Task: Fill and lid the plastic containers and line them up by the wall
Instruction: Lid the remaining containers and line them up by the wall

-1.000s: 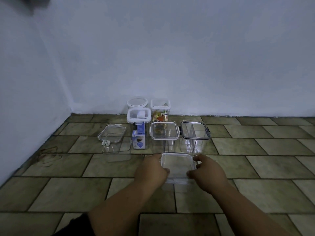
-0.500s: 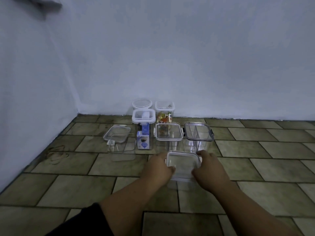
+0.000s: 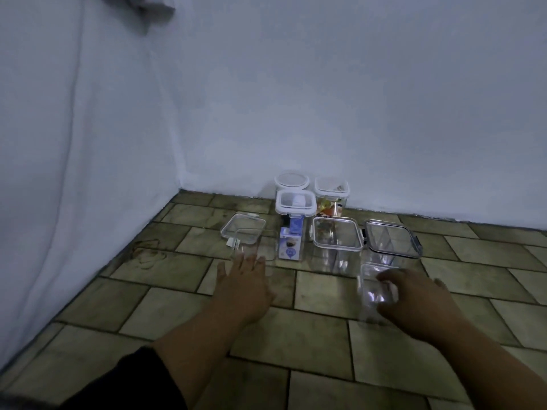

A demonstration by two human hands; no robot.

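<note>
My right hand (image 3: 414,300) grips a small clear lidless container (image 3: 373,291) standing on the tiled floor in front of the dark-rimmed lidded container (image 3: 392,241). My left hand (image 3: 245,281) is open, fingers spread, just short of an open clear container (image 3: 257,247) with a loose clear lid (image 3: 241,227) propped on its far side. Between them stand a white-lidded container holding a blue packet (image 3: 291,242) and a clear lidded container (image 3: 337,238).
By the back wall (image 3: 355,113) stand a round-lidded container (image 3: 291,180) and a square one with colourful snacks (image 3: 331,195). A second wall (image 3: 74,173) closes the left side. Bare floor tiles (image 3: 488,261) stretch to the right.
Both hands held the small clear container before. My left hand has let go and moved left toward the open container; my right hand has shifted the small container to the right.
</note>
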